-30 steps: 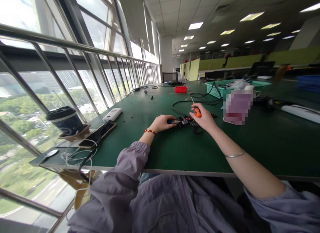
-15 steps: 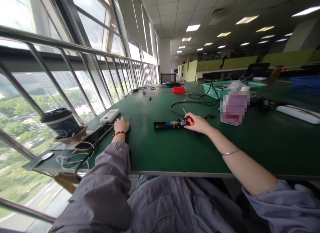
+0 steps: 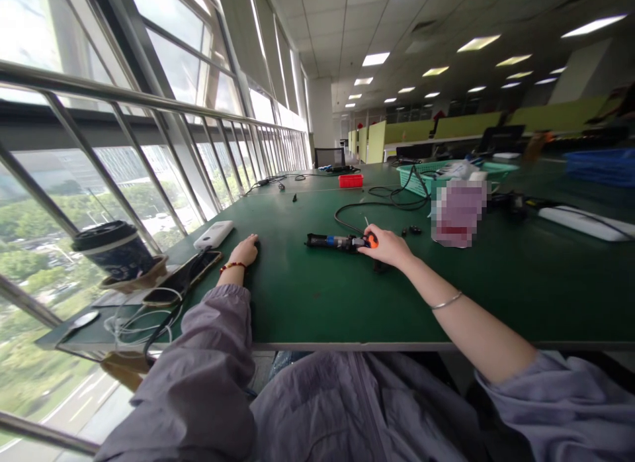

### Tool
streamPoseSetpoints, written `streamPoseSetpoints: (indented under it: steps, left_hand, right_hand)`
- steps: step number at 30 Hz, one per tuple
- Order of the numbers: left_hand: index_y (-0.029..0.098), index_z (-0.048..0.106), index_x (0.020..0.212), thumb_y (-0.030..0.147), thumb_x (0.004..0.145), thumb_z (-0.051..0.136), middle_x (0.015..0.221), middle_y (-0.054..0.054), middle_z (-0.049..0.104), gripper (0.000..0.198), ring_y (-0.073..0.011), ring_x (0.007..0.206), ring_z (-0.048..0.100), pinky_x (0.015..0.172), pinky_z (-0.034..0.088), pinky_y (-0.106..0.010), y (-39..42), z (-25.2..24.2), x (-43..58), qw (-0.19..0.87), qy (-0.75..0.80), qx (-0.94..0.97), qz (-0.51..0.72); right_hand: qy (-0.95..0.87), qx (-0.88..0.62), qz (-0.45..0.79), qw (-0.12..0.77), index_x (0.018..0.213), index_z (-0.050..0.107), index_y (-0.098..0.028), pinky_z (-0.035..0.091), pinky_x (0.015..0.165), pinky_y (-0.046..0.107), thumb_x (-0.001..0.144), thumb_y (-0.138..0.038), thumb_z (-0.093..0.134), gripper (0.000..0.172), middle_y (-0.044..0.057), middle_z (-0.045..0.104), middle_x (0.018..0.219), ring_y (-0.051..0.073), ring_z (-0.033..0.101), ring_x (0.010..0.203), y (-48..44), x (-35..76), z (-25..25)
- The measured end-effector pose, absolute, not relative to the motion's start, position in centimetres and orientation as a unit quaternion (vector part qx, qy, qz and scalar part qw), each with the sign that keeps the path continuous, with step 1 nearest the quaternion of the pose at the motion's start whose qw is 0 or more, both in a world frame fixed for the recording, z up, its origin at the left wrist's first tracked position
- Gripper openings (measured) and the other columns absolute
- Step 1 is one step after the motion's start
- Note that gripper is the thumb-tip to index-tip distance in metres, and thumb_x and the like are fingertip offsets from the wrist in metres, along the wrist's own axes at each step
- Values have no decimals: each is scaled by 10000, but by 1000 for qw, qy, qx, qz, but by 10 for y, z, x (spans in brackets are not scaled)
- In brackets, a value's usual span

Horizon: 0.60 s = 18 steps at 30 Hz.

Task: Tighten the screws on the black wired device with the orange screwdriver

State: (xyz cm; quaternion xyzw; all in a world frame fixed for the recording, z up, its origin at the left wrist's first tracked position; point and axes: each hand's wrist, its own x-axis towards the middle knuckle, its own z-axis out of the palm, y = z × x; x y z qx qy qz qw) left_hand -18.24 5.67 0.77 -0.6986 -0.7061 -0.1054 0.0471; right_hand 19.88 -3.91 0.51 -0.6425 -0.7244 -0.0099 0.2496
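Note:
My right hand [image 3: 391, 247] is closed around a screwdriver [image 3: 373, 239] with an orange and black handle; its thin metal shaft points up and away. Against those fingers lies a black cylindrical tool [image 3: 322, 241] with a blue band and a grey section, its far end pointing left on the table. A dark part below my right hand is mostly hidden. My left hand [image 3: 243, 251] rests on the table beside a white power bank [image 3: 214, 234]. Its fingertips are together and down on the surface; what they pinch, if anything, is too small to make out.
On the green table [image 3: 307, 310] stand a red box [image 3: 350, 181] and a green basket [image 3: 414, 179], with a black cable [image 3: 347, 206] between. Small black parts [image 3: 414, 230] lie right of my hand. A cup [image 3: 116, 250], a phone [image 3: 169, 286] and white cables [image 3: 131, 326] sit left.
My left hand has slid slightly forward, its fingertips now over the spot where a tiny dark piece lay. My right hand still holds the screwdriver by the black tool. The view has shifted slightly.

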Motion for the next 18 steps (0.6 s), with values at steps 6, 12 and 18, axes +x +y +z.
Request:
streamPoseSetpoints:
  steps: [6,12,18]
  left_hand:
    - [218,639,1175,9,720,462,1281,-100,583,532,-264,1147,564,925,471,-336,39,19,-166,72,-733,-671,-80]
    - [58,680,1077,-26,801,373,1085,-252,635,421,-314,1060,600,785,511,-375,17,26,-132,128,-795,-592,-46]
    - [13,665,1090,-25,816,338,1110,-293,607,428,-368,1076,572,756,501,-450,10,21,-105,130,-795,-592,-15]
  right_hand:
    - [-733,-631,-4,254,1007,517,-277,351,507,246,729,-523,579,376,26,663,905,202,606,755,-39,201,5]
    - [-735,-631,13,246,1023,517,-275,361,519,255,742,-513,563,371,33,658,931,208,602,767,-39,202,6]
    - [-736,-631,15,244,1026,516,-273,360,524,253,747,-500,558,362,33,657,945,206,601,774,-39,202,6]
